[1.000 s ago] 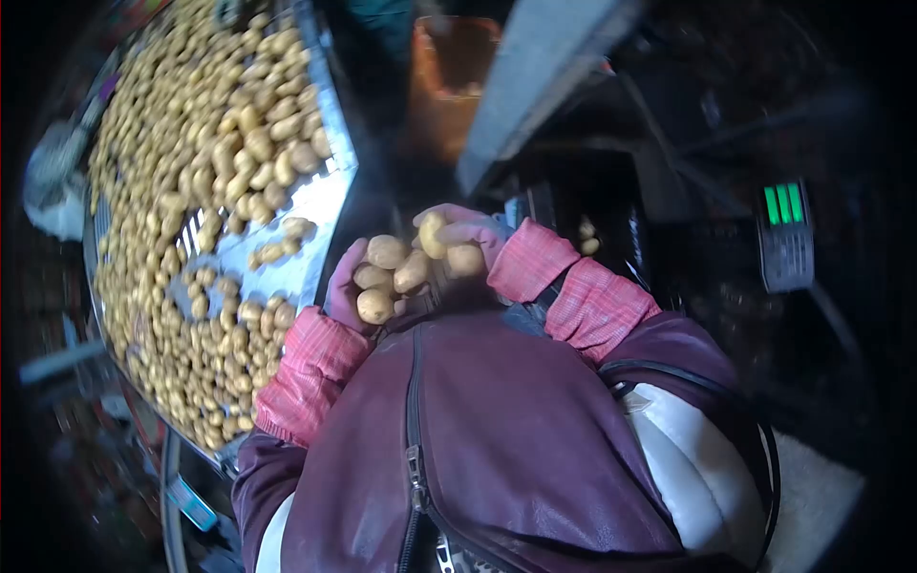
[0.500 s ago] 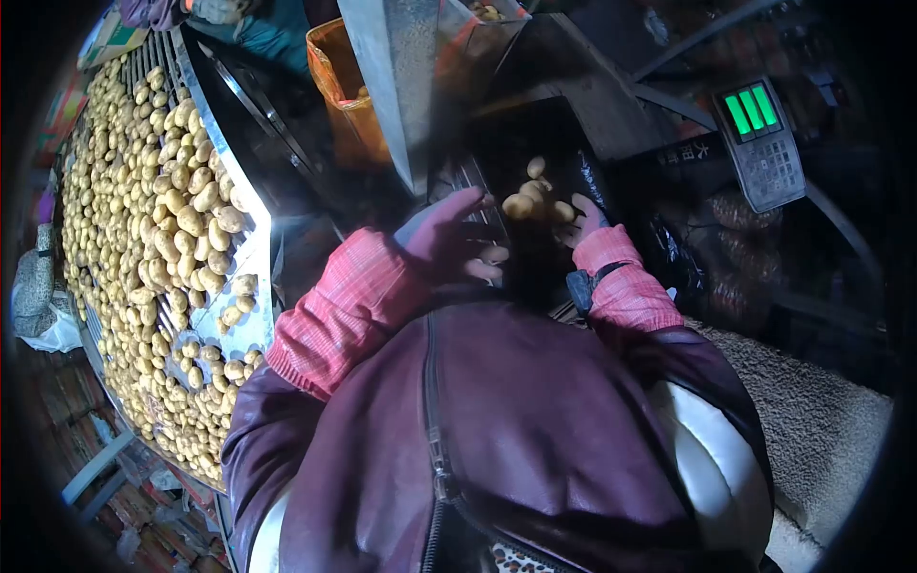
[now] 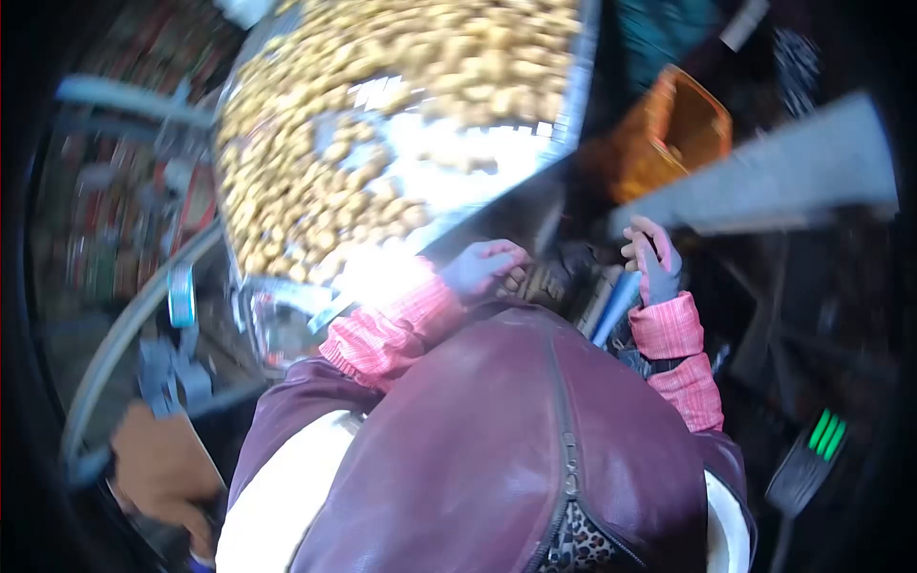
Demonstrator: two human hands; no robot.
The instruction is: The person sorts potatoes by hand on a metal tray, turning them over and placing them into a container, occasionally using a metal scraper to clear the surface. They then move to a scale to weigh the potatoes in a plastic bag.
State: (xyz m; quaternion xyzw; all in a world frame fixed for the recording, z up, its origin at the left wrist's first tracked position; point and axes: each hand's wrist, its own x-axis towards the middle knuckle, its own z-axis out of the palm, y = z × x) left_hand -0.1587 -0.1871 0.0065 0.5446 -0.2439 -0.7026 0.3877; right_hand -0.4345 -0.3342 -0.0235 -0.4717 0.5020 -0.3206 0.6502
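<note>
My left hand (image 3: 485,269) hovers near the front edge of a metal table (image 3: 458,196) covered with potatoes (image 3: 315,215). Its fingers are loosely bent with the thumb apart; I see nothing in them, though the palm is turned from view. Farther right, my right hand (image 3: 654,256) is raised with fingers apart, and no object shows in it. Below and between the hands is a blurred dark area with a blue-white strip (image 3: 616,307). Both forearms wear pink sleeve covers (image 3: 666,327).
An orange sack (image 3: 635,158) stands beyond my right hand, beside a slanting grey metal beam (image 3: 764,177). A scale display with green digits (image 3: 826,435) is at lower right. A curved metal rail (image 3: 119,339) runs on the left. Teal clothing (image 3: 659,38) shows at the top.
My view has swung left, so the potato table is now ahead and the scale lower right. Both hands have come away from the potatoes in the dark container, which is no longer discernible.
</note>
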